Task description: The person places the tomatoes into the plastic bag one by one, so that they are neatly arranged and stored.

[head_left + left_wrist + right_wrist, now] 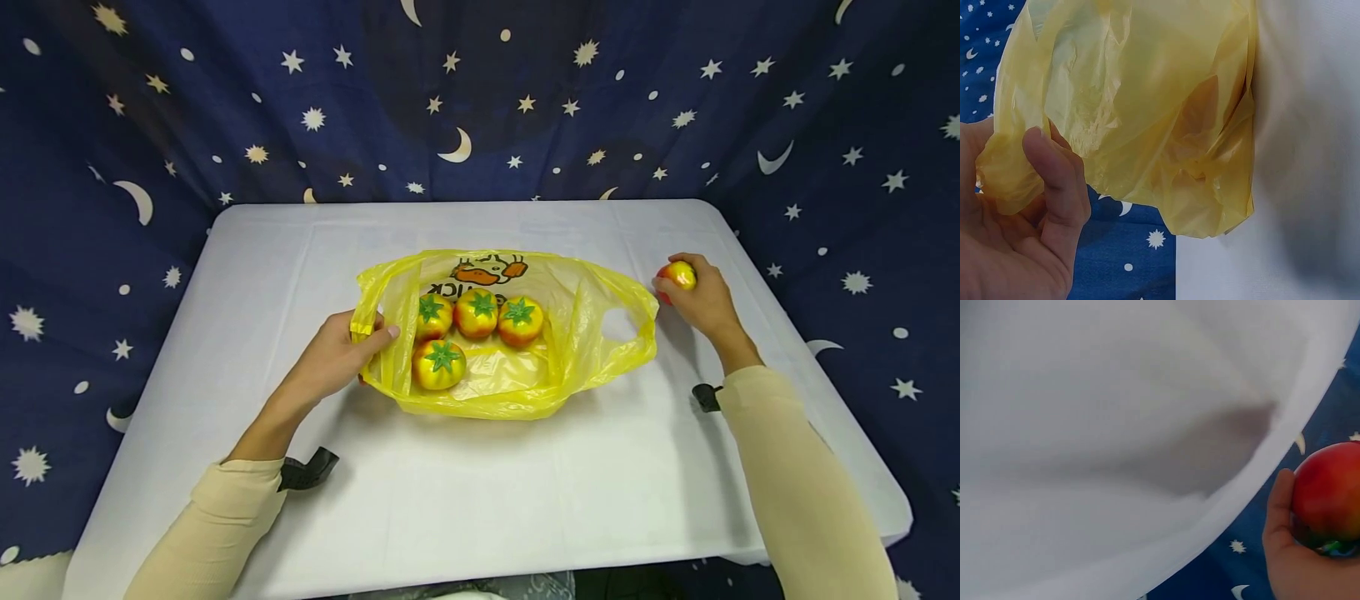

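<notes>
A yellow plastic bag (592, 317) with an orange-and-black print lies spread on its side with its mouth facing up. Several yellow-and-red tomatoes (439, 365) with green star-shaped tops sit inside, mostly toward the left. My left hand (330, 358) grips the bag's left rim, the thumb on the near side of the plastic; bunched film (1019, 162) shows between its fingers in the left wrist view. To the right of the bag, my right hand (708, 304) holds another red-and-yellow tomato (1329, 490) above the table. The bag's right handle hole stands beside that hand, apart from it.
A white-covered table (525, 492) carries the bag. Behind it hangs a dark blue curtain (480, 100) with stars and moons. Black straps (309, 469) sit at both wrists by the beige sleeves.
</notes>
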Action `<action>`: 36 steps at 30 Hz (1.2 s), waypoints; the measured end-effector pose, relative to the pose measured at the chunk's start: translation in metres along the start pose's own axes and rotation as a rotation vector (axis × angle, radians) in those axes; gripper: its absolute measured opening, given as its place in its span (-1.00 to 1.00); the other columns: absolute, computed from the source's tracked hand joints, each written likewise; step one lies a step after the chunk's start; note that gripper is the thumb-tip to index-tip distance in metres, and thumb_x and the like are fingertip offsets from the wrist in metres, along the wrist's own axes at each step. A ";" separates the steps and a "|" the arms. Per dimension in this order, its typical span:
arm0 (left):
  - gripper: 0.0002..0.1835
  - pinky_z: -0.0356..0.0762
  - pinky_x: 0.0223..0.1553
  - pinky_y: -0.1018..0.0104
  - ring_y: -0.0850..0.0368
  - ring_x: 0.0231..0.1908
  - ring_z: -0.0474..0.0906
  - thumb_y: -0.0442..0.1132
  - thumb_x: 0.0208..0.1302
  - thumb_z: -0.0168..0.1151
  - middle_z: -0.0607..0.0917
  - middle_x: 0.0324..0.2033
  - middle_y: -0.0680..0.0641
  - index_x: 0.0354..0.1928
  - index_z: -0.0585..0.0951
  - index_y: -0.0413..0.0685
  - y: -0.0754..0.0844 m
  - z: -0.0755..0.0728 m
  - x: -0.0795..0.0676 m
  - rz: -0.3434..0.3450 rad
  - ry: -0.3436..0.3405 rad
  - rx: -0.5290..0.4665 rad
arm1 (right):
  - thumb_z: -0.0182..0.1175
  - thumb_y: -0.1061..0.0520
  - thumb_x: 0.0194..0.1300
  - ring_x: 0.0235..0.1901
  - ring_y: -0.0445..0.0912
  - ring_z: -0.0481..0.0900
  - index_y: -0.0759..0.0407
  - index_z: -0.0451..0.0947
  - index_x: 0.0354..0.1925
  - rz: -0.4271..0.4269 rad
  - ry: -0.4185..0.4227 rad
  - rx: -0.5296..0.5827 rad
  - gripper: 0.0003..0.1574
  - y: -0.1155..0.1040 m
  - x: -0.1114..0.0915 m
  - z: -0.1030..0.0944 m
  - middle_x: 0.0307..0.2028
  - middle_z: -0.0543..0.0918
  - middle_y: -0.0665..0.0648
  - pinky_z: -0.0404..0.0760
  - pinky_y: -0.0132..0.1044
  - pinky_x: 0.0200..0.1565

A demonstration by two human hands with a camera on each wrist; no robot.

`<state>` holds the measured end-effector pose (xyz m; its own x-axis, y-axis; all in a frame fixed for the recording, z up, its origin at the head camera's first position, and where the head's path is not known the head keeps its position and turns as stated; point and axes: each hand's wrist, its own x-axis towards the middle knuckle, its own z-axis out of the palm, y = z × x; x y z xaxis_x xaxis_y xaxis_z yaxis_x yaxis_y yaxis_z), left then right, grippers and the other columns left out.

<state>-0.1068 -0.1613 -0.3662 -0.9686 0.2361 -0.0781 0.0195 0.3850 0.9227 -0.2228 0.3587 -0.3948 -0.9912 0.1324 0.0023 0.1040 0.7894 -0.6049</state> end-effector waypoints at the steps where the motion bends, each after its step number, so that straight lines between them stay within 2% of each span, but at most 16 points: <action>1: -0.75 0.53 -0.62 0.18 0.03 -0.61 0.49 -0.15 0.45 0.20 0.60 -0.52 -0.13 -0.23 0.56 -0.25 0.000 0.000 0.000 -0.002 0.000 -0.002 | 0.09 -0.20 0.46 0.17 0.36 0.28 0.21 0.18 0.46 -0.004 -0.003 0.015 -0.17 -0.003 -0.001 0.000 0.27 0.27 0.50 0.33 0.26 0.25; 6: -0.74 0.55 -0.61 0.14 0.03 -0.61 0.50 -0.14 0.45 0.20 0.61 -0.51 -0.14 -0.22 0.56 -0.25 0.001 0.000 0.000 -0.006 -0.001 -0.001 | 0.10 -0.21 0.46 0.18 0.29 0.31 0.14 0.19 0.47 -0.027 0.002 0.098 -0.19 -0.013 -0.007 -0.001 0.30 0.31 0.42 0.37 0.16 0.21; 13: -0.74 0.55 -0.60 0.13 0.03 -0.60 0.50 -0.13 0.46 0.20 0.61 -0.51 -0.14 -0.23 0.55 -0.25 0.000 0.000 0.000 -0.008 -0.004 0.003 | 0.10 -0.21 0.47 0.12 0.11 0.31 0.05 0.22 0.46 -0.044 0.008 0.234 -0.24 -0.029 -0.019 -0.005 0.29 0.34 0.27 0.42 -0.26 0.04; 23: -0.74 0.57 -0.58 0.13 0.04 -0.59 0.51 -0.14 0.46 0.20 0.61 -0.48 -0.15 -0.23 0.55 -0.25 0.000 0.001 0.001 -0.004 -0.006 0.005 | 0.11 -0.09 0.49 0.02 -0.08 0.36 -0.01 0.29 0.41 -0.108 0.005 0.372 -0.38 -0.051 -0.038 -0.013 0.20 0.37 0.05 0.48 -0.55 -0.08; 29: -0.74 0.56 -0.59 0.13 0.04 -0.60 0.50 -0.14 0.46 0.20 0.60 -0.50 -0.14 -0.24 0.55 -0.25 0.000 0.001 0.001 -0.005 -0.005 0.004 | 0.11 -0.05 0.51 0.02 -0.08 0.39 -0.11 0.31 0.40 -0.136 -0.006 0.439 -0.44 -0.067 -0.051 -0.020 0.17 0.37 -0.02 0.52 -0.59 -0.09; 36: -0.74 0.56 -0.59 0.12 0.04 -0.60 0.49 -0.15 0.46 0.20 0.59 -0.50 -0.14 -0.24 0.55 -0.25 0.000 0.001 0.001 -0.003 -0.007 0.001 | 0.10 0.04 0.52 0.05 -0.06 0.38 -0.05 0.34 0.40 -0.203 0.004 0.491 -0.46 -0.085 -0.067 -0.025 0.16 0.39 -0.02 0.51 -0.56 -0.05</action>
<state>-0.1075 -0.1597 -0.3664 -0.9669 0.2412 -0.0832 0.0170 0.3863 0.9222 -0.1636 0.2975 -0.3232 -0.9871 0.0092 0.1601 -0.1410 0.4260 -0.8937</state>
